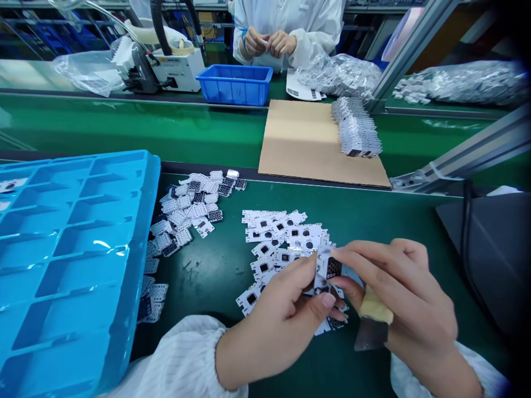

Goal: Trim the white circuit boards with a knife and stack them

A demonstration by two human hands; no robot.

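My left hand (276,320) and my right hand (404,301) meet over the dark green mat, both pinching one small white circuit board (331,267) with a black square on it. A small tool with a yellowish handle and dark blade (373,323) is tucked in my right palm. Under and behind my hands lies a spread of several similar white boards (282,235). A second heap of small boards (188,213) lies further left, beside the blue tray.
A blue compartment tray (66,260) fills the left. Beyond the mat runs a green conveyor (166,130) carrying a cardboard sheet (302,141) with stacked boards (357,127). A blue bin (234,84), a machine (166,63) and another person's hands (267,43) are across. A dark box (493,254) stands right.
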